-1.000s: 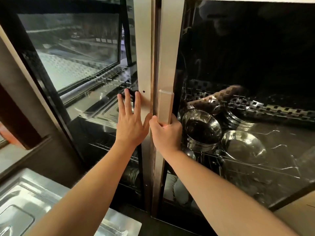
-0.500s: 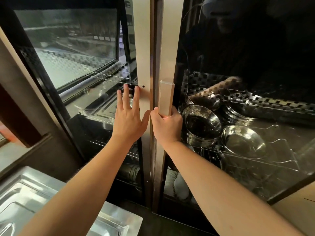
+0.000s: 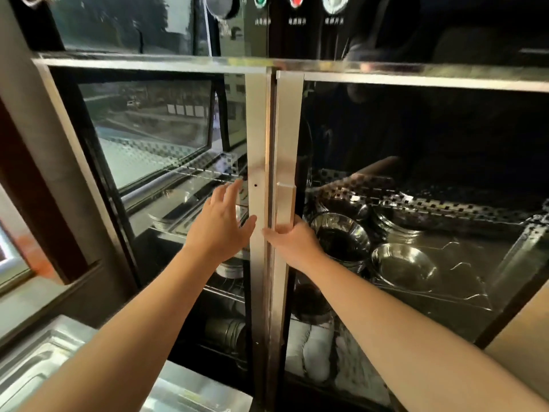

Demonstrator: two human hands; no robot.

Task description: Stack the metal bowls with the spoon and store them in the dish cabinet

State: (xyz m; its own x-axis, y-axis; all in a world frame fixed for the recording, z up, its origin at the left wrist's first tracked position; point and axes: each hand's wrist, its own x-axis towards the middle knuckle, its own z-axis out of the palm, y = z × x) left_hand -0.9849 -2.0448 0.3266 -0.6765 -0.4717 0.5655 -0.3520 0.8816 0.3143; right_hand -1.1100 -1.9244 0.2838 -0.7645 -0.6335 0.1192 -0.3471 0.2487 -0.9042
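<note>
The dish cabinet has two glass doors that meet at steel frames (image 3: 258, 138), both shut. Behind the right glass, a stack of metal bowls (image 3: 341, 242) stands on a wire shelf, with a single metal bowl (image 3: 404, 267) to its right. No spoon is visible. My right hand (image 3: 292, 240) is closed around the lower end of the right door's handle (image 3: 285, 203). My left hand (image 3: 221, 223) is open, fingers spread, hovering just off the left door's glass beside its frame.
Above the doors sits a control panel (image 3: 279, 10) with a green and a red lamp and knobs. Steel trays (image 3: 184, 203) lie behind the left glass. A steel sink or tray (image 3: 44, 361) is at the lower left, and white dishes (image 3: 315, 352) stand on the bottom shelf.
My left hand has lifted slightly away from the left door and tilted. My right hand keeps its grip on the handle. The view has risen, revealing the control panel.
</note>
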